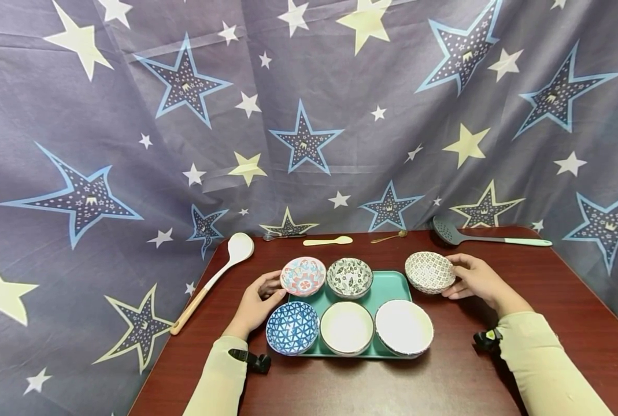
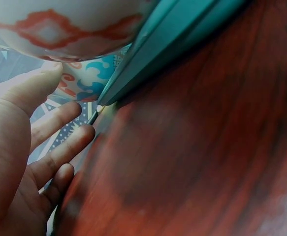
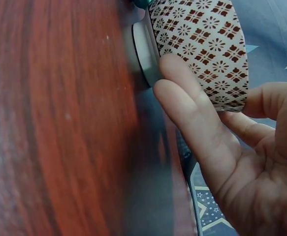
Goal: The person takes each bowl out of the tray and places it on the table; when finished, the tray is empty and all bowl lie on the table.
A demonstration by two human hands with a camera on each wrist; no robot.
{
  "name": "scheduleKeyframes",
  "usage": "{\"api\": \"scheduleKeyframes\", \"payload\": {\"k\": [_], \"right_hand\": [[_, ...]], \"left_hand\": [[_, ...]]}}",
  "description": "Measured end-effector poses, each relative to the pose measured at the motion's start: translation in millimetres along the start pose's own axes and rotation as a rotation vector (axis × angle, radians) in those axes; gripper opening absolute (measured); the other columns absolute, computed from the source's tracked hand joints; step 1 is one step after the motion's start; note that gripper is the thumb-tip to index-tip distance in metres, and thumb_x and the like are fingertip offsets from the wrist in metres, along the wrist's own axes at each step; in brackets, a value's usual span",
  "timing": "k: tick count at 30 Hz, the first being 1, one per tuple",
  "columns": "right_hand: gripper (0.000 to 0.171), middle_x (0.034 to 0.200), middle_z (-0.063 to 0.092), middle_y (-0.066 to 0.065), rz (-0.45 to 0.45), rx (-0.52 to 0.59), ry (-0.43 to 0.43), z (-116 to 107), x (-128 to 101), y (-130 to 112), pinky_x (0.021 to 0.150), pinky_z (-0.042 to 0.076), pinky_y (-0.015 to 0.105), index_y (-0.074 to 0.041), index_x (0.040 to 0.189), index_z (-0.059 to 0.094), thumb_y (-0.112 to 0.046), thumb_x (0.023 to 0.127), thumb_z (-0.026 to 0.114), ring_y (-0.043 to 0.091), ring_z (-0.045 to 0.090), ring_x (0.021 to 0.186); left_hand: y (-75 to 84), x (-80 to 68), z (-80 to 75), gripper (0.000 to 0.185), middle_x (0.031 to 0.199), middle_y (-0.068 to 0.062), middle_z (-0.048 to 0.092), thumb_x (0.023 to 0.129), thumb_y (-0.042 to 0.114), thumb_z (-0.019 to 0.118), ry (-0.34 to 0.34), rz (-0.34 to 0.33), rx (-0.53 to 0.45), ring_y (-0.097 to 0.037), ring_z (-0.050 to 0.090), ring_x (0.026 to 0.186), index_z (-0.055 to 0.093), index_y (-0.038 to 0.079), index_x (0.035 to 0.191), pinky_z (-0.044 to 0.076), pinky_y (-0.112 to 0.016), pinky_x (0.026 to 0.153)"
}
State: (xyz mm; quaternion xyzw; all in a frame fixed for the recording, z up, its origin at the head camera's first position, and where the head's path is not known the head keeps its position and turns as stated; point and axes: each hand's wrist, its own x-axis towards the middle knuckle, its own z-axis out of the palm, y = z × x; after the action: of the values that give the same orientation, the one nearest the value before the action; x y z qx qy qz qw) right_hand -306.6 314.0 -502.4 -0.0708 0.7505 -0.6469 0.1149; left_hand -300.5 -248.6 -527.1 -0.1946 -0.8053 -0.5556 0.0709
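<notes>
We saw the left hand [image 1: 254, 306] at the left edge of the teal tray [image 1: 392, 284], its fingers [image 2: 59, 152] loosely spread and straight, the thumb resting against the side of the red-and-blue patterned bowl [image 1: 303, 275], which sat in the tray's back left corner. The right hand [image 1: 477, 278] cupped the brown-patterned bowl [image 1: 430, 271], fingers [image 3: 192, 113] curled round its wall, thumb on the far side; that bowl stood tilted on the dark red counter [image 1: 444, 375], just beside the tray's back right corner. In the tray also sat a green leaf-patterned bowl [image 1: 350, 277], a blue triangle-patterned bowl [image 1: 292, 327] and two white bowls [image 1: 347, 327]. Along the counter's far edge lay a white ladle [image 1: 220, 271], a cream spatula [image 1: 328, 241] and a dark slotted spoon [image 1: 488, 236]
</notes>
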Motion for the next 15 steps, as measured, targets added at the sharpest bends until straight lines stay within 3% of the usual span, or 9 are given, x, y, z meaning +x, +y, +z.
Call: {"api": "scheduleKeyframes", "payload": {"k": [7, 15], "right_hand": [[0.050, 0.120, 0.058, 0.038, 0.009, 0.000, 0.001, 2, -1, -1, 0.072, 0.062, 0.053, 0.014, 0.154, 0.024, -0.009, 0.112, 0.037, 0.041, 0.076, 0.083], [0.050, 0.122, 0.057, 0.040, 0.027, 0.006, -0.025, 3, -2, -3, 0.073, 0.062, 0.052, 0.013, 0.154, 0.023, -0.010, 0.112, 0.036, 0.041, 0.076, 0.085]], "left_hand": [[-33.1, 5.4, -2.7, 0.050, 0.125, -0.006, 0.074, 0.098, 0.026, 0.077, 0.006, -0.014, 0.048, -0.022, 0.071, 0.110, 0.061, 0.019, 0.145, 0.054, -0.030, 0.091], [-32.3, 5.0, -2.0, 0.050, 0.126, -0.009, 0.074, 0.098, 0.023, 0.077, 0.011, -0.003, 0.034, -0.026, 0.071, 0.110, 0.061, 0.016, 0.146, 0.053, -0.030, 0.090]]}}
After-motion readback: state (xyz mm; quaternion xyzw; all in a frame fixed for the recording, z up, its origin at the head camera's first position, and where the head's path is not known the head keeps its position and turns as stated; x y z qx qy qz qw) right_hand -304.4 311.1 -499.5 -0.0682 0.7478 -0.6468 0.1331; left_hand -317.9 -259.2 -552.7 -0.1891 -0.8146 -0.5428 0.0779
